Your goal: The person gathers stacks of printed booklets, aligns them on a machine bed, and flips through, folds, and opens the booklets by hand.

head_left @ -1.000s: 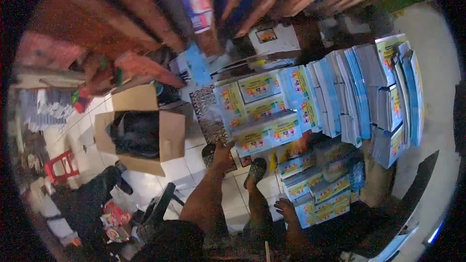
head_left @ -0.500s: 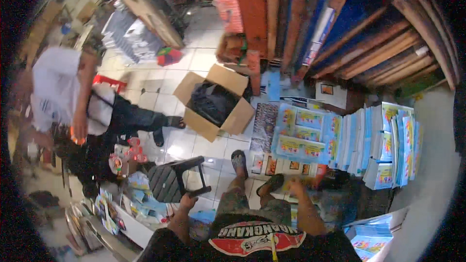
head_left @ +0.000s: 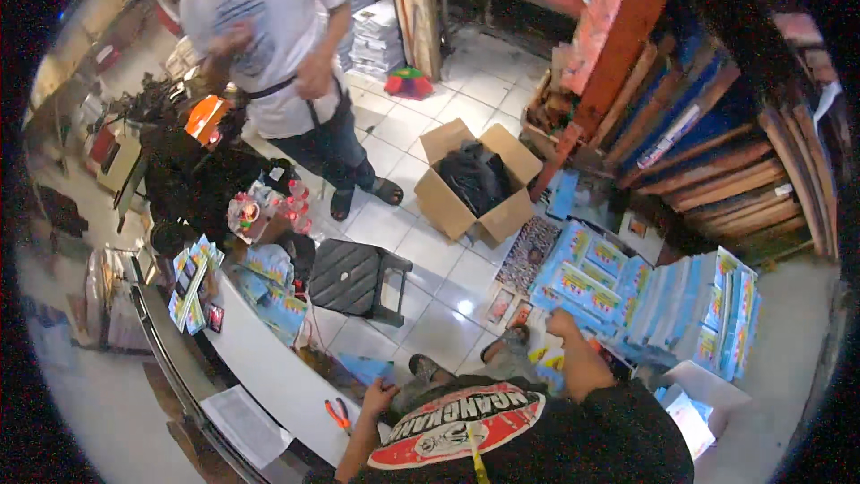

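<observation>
My left hand (head_left: 381, 394) is low in front of me, beside a white table edge. Its fingers look loosely bent, too small to make out clearly, with a blue sheet (head_left: 365, 367) just beyond them. A black plastic stool (head_left: 345, 276) stands ahead of that hand, apart from it. My right hand (head_left: 563, 324) is closed like a fist, and I see nothing in it. It hovers near the blue printed stacks (head_left: 587, 273). Below it shows something yellow and white (head_left: 547, 357), partly hidden by my arm.
An open carton (head_left: 479, 184) with black plastic inside stands on the tiled floor. Beyond it on the left is a person (head_left: 269, 45) in a white shirt. On the white tabletop (head_left: 260, 341) lie orange-handled pliers (head_left: 339, 415). Wooden boards (head_left: 735, 184) lean at the right.
My left hand has let go of the stool and drawn back toward me. The stool now stands on the floor. My view has turned, and the other person now stands more upright.
</observation>
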